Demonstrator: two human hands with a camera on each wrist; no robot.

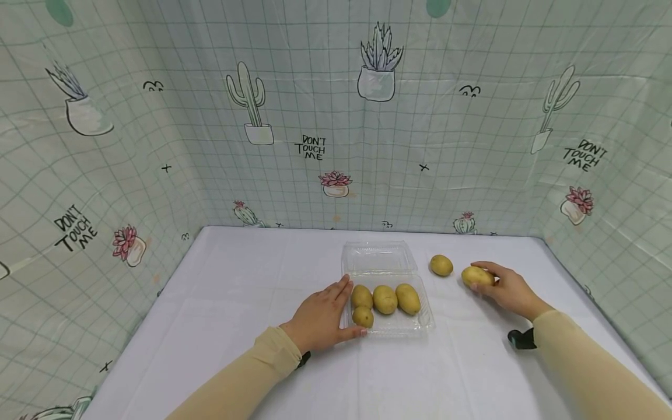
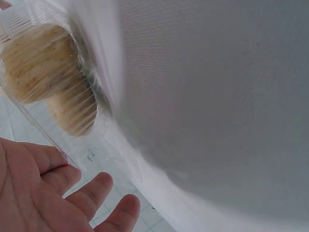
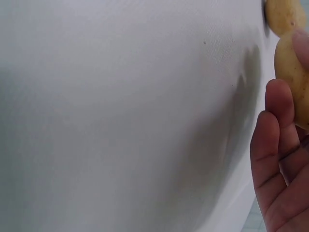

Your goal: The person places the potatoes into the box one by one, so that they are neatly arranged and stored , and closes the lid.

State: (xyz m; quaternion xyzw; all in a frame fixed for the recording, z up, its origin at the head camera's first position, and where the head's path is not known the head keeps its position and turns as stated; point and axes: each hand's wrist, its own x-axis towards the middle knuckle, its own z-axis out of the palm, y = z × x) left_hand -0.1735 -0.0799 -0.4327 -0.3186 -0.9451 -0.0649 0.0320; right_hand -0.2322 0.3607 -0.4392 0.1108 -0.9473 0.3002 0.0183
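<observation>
A clear plastic clamshell box lies with its lid folded back, away from the person. Several potatoes sit in its base, among them a small round potato at the near left corner. My left hand rests along the box's left side, fingers extended and thumb at the near left corner. To the right of the box, my right hand holds a potato between thumb and fingers. Another loose potato lies between that one and the box. The left wrist view shows potatoes through the ribbed plastic wall.
A white cloth covers the table. Grid-patterned curtains printed with cacti rise behind it and on both sides. Dark wrist-camera mounts show under the sleeves.
</observation>
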